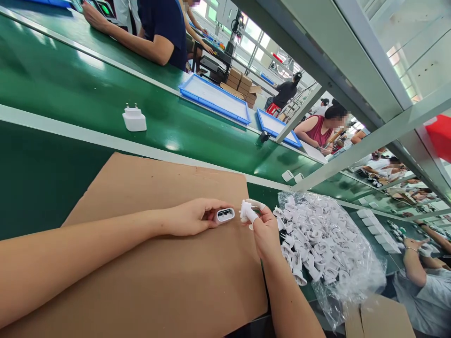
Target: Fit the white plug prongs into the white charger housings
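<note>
My left hand (pixel 197 217) grips a white charger housing (pixel 225 215) by its sides, with the hollow end facing right and dark parts showing inside. Just to the right, my right hand (pixel 266 230) pinches a small white plastic plug piece (pixel 247 211) between thumb and fingers; coverings sit on the fingertips. A narrow gap separates the two pieces. Both hands are above a sheet of brown cardboard (pixel 169 277). Beside my right hand lies a heap of similar white plastic pieces (pixel 317 234) on a clear plastic bag (pixel 368 277).
A white two-pin charger (pixel 134 118) stands on the green conveyor belt (pixel 88 94); two white pieces (pixel 287 175) lie farther right. Blue trays (pixel 214 99) line its far side. A metal frame post (pixel 352 145) slants across the right. Co-workers sit opposite and at right.
</note>
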A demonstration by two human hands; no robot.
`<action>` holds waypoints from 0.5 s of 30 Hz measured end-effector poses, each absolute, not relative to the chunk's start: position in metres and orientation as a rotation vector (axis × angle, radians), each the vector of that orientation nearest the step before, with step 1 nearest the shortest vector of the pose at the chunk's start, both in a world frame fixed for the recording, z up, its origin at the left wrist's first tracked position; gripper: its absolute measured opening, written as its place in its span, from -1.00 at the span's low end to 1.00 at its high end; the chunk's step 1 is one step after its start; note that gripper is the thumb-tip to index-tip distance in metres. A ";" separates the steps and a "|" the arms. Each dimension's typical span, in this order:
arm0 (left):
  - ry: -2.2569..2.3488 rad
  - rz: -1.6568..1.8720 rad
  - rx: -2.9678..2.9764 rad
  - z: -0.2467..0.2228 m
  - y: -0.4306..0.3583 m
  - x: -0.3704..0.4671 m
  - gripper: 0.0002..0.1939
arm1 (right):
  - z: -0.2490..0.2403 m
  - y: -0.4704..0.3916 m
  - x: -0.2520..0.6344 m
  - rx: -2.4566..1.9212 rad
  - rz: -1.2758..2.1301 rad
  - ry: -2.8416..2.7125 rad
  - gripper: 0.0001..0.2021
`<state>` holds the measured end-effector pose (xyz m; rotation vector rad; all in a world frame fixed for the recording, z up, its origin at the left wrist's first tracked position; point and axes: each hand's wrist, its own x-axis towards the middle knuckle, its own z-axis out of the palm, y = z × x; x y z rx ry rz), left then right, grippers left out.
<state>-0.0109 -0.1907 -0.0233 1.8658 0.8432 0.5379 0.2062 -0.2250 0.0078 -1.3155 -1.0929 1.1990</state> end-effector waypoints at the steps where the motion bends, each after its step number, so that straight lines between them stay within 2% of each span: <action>1: 0.909 0.555 1.827 -0.023 -0.191 -0.009 -0.44 | 0.009 -0.225 0.205 -1.322 1.200 -1.095 -0.65; 5: 1.094 0.657 1.788 -0.022 -0.193 -0.007 0.01 | 0.013 -0.228 0.201 -1.350 1.162 -1.138 -0.59; 6: 1.066 0.643 1.805 -0.021 -0.193 -0.008 0.05 | 0.012 -0.229 0.200 -1.353 1.142 -1.161 -0.61; 7: 1.020 0.607 1.817 -0.021 -0.192 -0.009 -0.01 | 0.011 -0.230 0.200 -1.349 1.130 -1.186 -0.63; 11: 0.940 0.521 1.789 -0.020 -0.188 -0.012 -0.55 | 0.005 -0.230 0.204 -1.284 1.183 -1.229 -0.63; 13: 1.027 0.585 1.783 -0.020 -0.189 -0.009 -0.65 | 0.003 -0.228 0.207 -1.280 1.138 -1.288 -0.65; 15: 1.077 0.651 1.796 -0.021 -0.191 -0.005 -0.61 | 0.004 -0.227 0.212 -1.336 0.948 -1.417 -0.73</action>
